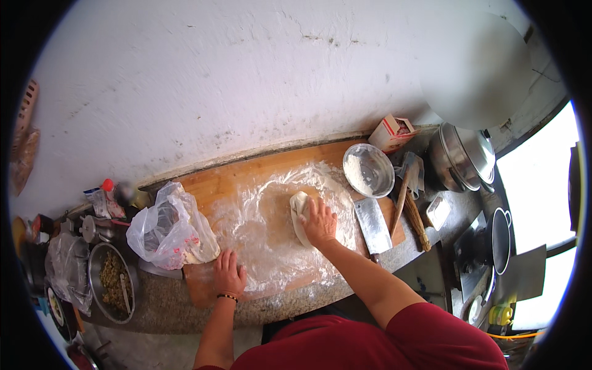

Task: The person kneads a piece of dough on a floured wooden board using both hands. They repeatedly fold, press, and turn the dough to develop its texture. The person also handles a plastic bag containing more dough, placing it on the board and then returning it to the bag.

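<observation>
A floured wooden board (259,231) lies on the counter before me. My right hand (320,222) rests with spread fingers on the right side of a pale, elongated piece of dough (299,217), pressing against it. My left hand (230,273) lies flat on the board's front left edge, holding nothing, beside a clear plastic bag (171,226) with pale contents and red print. Right of the dough are a cleaver (373,225), its blade flat on the board, and a metal bowl (377,169) with flour inside.
A metal bowl of chopped filling (95,277) with a utensil stands left. On the right are a wooden stick (400,201), a straw brush (416,222), an open carton (386,134), a lidded steel pot (448,157) and a pan (501,240). A wall (208,83) rises behind the board.
</observation>
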The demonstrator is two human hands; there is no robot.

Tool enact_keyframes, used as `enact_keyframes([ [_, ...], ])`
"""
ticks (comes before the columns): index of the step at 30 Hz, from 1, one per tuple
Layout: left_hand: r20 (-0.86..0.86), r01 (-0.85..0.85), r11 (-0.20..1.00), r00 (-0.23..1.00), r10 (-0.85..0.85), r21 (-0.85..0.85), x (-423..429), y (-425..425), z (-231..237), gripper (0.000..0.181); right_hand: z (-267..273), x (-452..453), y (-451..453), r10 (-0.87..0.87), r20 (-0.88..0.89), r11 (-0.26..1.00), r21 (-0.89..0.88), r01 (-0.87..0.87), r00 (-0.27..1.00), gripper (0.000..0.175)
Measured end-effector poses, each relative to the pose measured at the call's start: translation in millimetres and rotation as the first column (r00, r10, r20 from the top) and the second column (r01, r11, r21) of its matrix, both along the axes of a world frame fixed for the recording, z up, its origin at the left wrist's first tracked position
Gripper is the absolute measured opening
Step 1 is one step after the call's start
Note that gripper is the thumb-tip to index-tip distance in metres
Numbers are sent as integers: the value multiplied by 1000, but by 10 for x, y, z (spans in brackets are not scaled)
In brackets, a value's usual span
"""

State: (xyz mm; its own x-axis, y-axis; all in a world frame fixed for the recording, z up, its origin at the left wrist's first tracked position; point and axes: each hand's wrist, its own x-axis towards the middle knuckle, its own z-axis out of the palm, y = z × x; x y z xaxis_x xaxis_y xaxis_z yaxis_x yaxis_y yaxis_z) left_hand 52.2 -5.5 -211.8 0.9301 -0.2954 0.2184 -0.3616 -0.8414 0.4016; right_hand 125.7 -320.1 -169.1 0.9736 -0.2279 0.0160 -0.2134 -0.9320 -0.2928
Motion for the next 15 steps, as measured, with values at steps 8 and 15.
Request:
enact_keyframes([
  [8, -21, 11, 1000, 1000, -11, 14, 22, -5, 25, 53, -119, 262, -35, 340, 88, 930, -180, -320, 936, 61],
  [15, -61, -8, 1000, 998, 10, 25, 10, -14, 107, 52, -59, 579, -53, 182, -18, 982, -41, -183, 983, 46],
])
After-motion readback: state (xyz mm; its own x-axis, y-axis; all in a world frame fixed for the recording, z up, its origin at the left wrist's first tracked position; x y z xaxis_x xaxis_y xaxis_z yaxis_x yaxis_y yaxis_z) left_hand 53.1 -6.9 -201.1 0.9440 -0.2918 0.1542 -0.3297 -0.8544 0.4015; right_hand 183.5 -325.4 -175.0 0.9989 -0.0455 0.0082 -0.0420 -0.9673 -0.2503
